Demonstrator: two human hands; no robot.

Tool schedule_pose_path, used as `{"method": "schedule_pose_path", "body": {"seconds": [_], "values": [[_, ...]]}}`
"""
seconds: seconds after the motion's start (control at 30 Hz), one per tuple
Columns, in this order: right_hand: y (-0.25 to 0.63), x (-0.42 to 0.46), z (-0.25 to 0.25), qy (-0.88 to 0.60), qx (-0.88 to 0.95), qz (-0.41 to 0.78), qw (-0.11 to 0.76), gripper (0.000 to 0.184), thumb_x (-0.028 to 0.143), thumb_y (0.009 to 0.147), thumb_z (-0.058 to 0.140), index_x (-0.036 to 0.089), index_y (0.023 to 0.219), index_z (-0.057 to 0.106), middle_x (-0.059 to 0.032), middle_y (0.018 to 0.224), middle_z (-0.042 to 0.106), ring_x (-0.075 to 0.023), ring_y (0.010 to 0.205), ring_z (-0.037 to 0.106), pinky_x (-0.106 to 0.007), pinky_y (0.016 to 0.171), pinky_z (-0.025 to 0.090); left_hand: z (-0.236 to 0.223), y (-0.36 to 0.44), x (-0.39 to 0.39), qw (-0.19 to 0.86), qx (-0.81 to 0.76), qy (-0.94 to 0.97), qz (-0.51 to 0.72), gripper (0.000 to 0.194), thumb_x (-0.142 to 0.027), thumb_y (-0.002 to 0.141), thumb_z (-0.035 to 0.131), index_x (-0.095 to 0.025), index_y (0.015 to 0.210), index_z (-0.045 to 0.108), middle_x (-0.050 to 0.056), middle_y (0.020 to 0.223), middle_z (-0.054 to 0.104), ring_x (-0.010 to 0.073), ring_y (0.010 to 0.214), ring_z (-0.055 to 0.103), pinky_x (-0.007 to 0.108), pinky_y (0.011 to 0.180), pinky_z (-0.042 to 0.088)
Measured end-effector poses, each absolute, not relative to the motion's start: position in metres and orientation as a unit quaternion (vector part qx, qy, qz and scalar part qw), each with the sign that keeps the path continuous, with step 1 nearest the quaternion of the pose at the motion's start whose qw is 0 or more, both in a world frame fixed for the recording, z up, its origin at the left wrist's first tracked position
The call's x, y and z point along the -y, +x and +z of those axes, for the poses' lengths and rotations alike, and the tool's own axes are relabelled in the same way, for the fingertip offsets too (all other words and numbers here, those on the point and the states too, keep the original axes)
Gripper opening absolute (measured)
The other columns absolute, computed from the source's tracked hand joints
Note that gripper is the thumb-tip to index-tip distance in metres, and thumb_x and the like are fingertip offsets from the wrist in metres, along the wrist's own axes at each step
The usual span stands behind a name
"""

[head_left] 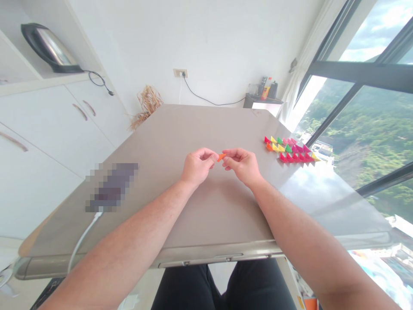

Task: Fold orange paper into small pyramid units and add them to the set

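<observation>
A small orange piece of folded paper (221, 157) is pinched between both hands above the middle of the table (206, 129). My left hand (199, 165) grips its left end with thumb and fingers. On the other side, my right hand (242, 164) holds its right end, fingertips closed. Most of the paper is covered by the fingers, so its full shape is hidden. To the right stand small folded paper boats (292, 158) in several rows, coloured red, pink, yellow, green and orange, apart from my hands.
A blurred-out dark flat object (112, 187) lies at the left with a white cable (82, 239) running over the table's front edge. Beyond the table are a low cabinet with bottles (266, 89) and dried stalks (148, 103). Windows (355, 107) line the right side.
</observation>
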State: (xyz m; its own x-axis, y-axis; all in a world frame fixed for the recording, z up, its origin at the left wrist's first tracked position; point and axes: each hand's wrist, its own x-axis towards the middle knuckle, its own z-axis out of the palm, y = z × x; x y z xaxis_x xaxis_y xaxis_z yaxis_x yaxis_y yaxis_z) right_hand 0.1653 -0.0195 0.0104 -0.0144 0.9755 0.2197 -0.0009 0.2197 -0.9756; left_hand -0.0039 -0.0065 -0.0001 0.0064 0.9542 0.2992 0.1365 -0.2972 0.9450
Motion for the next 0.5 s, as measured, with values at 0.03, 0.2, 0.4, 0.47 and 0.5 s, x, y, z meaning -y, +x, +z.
{"method": "schedule_pose_path", "body": {"seconds": [0.03,0.2,0.4,0.47,0.5], "values": [[0.165,0.0197,0.0107,-0.451,0.553,0.436,0.549,0.021,0.029,0.07,0.078,0.018,0.087,0.072,-0.0012,0.073,0.073,-0.0152,0.062,0.069,-0.031,0.061,0.059,-0.001,-0.0036,0.0069,0.358,-0.456,0.611,0.539,0.021,-0.042,0.081,0.075,-0.021,0.079,0.074,0.001,0.071,0.07,0.0134,0.062,0.059,0.028,0.064,0.047],[0.1644,0.0198,0.0104,-0.462,0.544,0.429,0.553,0.018,0.031,0.07,0.078,0.019,0.08,0.068,-0.0006,0.066,0.071,-0.015,0.06,0.068,-0.031,0.063,0.058,-0.0026,-0.0015,0.0093,0.33,-0.45,0.64,0.528,0.02,-0.04,0.082,0.074,-0.021,0.081,0.072,0.004,0.082,0.075,0.017,0.076,0.067,0.03,0.071,0.053],[0.1646,0.0179,0.0081,-0.425,0.564,0.434,0.56,0.021,0.031,0.068,0.08,0.019,0.084,0.073,-0.0014,0.076,0.074,-0.0157,0.069,0.068,-0.032,0.066,0.059,0.0001,-0.0011,0.009,0.456,-0.402,0.58,0.543,0.021,-0.039,0.085,0.071,-0.018,0.087,0.069,0.005,0.081,0.074,0.0181,0.074,0.071,0.032,0.066,0.059],[0.165,0.0178,0.0078,-0.423,0.567,0.437,0.556,0.021,0.032,0.068,0.081,0.019,0.083,0.074,-0.0013,0.073,0.074,-0.0154,0.067,0.067,-0.033,0.065,0.059,0.0011,-0.0013,0.0096,0.463,-0.395,0.58,0.541,0.022,-0.039,0.085,0.072,-0.017,0.091,0.072,0.005,0.082,0.075,0.0172,0.072,0.07,0.031,0.065,0.059],[0.1652,0.0178,0.0078,-0.422,0.568,0.437,0.555,0.021,0.034,0.069,0.082,0.019,0.083,0.075,-0.0012,0.071,0.073,-0.0152,0.065,0.067,-0.033,0.065,0.059,0.0017,-0.0014,0.0101,0.465,-0.392,0.583,0.538,0.023,-0.039,0.084,0.073,-0.017,0.092,0.073,0.005,0.082,0.075,0.017,0.071,0.07,0.03,0.064,0.059]]}}
